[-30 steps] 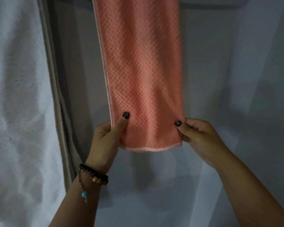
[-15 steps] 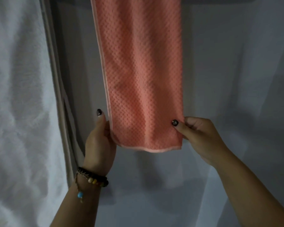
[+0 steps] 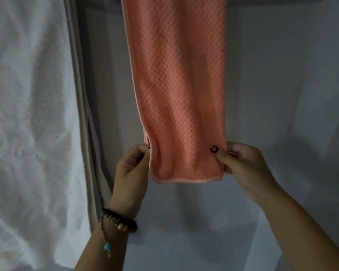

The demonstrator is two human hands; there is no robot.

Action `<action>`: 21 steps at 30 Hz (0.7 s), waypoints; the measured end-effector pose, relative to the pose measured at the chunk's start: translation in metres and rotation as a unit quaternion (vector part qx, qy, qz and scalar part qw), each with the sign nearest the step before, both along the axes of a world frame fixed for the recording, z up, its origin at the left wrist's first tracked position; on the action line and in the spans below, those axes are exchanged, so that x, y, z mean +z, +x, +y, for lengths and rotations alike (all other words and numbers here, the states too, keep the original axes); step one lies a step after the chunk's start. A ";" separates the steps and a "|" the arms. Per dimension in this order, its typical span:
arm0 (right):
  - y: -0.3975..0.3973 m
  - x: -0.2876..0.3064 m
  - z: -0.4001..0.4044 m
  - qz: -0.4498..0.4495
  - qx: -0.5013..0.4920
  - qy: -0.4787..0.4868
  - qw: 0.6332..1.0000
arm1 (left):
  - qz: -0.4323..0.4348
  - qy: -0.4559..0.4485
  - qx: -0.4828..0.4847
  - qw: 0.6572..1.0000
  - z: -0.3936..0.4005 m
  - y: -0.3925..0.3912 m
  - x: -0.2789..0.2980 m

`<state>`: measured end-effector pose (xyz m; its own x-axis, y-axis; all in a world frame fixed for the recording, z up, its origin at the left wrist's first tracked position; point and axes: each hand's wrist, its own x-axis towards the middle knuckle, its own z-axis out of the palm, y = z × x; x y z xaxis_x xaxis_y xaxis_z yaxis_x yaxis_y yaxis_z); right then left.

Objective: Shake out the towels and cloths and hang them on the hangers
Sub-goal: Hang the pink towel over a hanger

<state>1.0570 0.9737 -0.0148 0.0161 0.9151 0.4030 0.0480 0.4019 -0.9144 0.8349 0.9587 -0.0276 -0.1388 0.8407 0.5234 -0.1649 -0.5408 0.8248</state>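
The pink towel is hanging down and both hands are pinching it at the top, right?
Not quite. In the head view the pink towel does hang down, and both hands pinch it, but near its bottom edge: the left hand on the left side, the right hand on the right side.

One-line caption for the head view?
Both hands, left and right, pinch the hanging pink towel's bottom corners.
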 end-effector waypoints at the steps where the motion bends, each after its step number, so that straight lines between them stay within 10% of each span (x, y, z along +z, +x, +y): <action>1: 0.001 -0.001 0.001 -0.009 0.008 0.005 1.000 | 0.002 -0.001 0.014 1.000 0.000 -0.001 -0.002; 11: -0.005 -0.006 0.003 0.040 0.111 -0.038 0.992 | -0.037 0.000 0.046 0.998 -0.007 -0.009 -0.018; 21: -0.016 0.001 0.005 0.049 -0.023 0.050 0.997 | -0.003 0.015 0.078 0.997 -0.006 -0.009 -0.024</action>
<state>1.0413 0.9790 -0.0140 0.1010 0.8682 0.4859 -0.0202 0.4900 -0.8715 0.8257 0.9532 -0.0511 -0.2707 0.7922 0.5469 -0.0820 -0.5850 0.8069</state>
